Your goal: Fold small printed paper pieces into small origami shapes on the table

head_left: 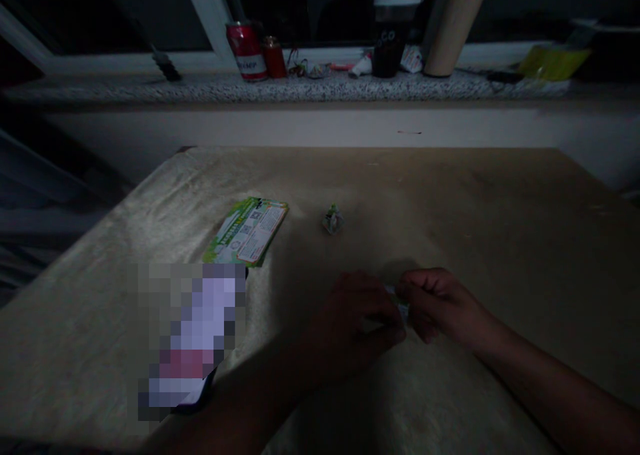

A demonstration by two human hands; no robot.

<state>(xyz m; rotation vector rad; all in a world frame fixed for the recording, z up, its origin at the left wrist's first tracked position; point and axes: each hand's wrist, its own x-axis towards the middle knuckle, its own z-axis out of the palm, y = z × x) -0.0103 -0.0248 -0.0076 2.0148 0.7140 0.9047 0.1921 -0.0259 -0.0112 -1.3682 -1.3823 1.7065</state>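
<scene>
Low over the table, my left hand [367,311] and my right hand [435,301] meet with fingertips pinched together. Between them is a small pale piece of printed paper [401,308], mostly covered by the fingers. Both hands grip it, the left from its left side and the right from its right. Farther back on the table stands a small crumpled or folded green-and-white paper shape [333,219]. To its left lie green printed leaflets [250,231], with text and square codes on them. The room is dim, so finger detail is poor.
A phone [200,335] with a lit, pixelated screen lies on the cloth-covered table [125,295] at left. On the windowsill [210,88] stand a red can [247,51], a small red jar [273,58], a dark lidded cup [393,35] and a tan cylinder [456,25].
</scene>
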